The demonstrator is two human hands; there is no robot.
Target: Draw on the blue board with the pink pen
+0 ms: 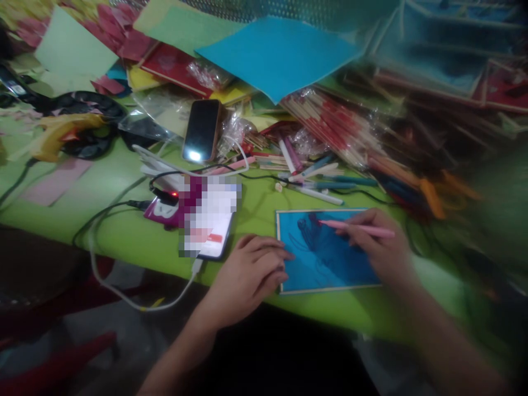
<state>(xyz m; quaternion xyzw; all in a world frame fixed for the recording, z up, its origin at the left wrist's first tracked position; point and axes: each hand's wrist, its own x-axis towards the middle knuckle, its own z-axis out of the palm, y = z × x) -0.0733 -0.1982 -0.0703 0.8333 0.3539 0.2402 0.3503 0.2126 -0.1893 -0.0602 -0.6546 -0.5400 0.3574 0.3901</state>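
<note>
A blue sheet in a pale frame (pixel 301 269) lies on the green table, with dark drawn lines on its upper part. My right hand (pixel 371 242) holds a pink pen (pixel 375 229), and its tip touches the sheet near the drawn shapes. At the sheet's left edge rests my left hand (pixel 251 269), palm down, its fingers loosely spread and slightly bent over the frame. Just left of that hand lies a lit phone (pixel 214 242), plugged into a white cable.
Behind are a dark phone (pixel 202 129), scattered markers (pixel 317 195), wooden sticks (pixel 325 126) and a large blue sheet (pixel 276 55). A yellow glue gun (pixel 61 135) sits at left. Cables cross the green table (pixel 136 234) around a power strip (pixel 165 212).
</note>
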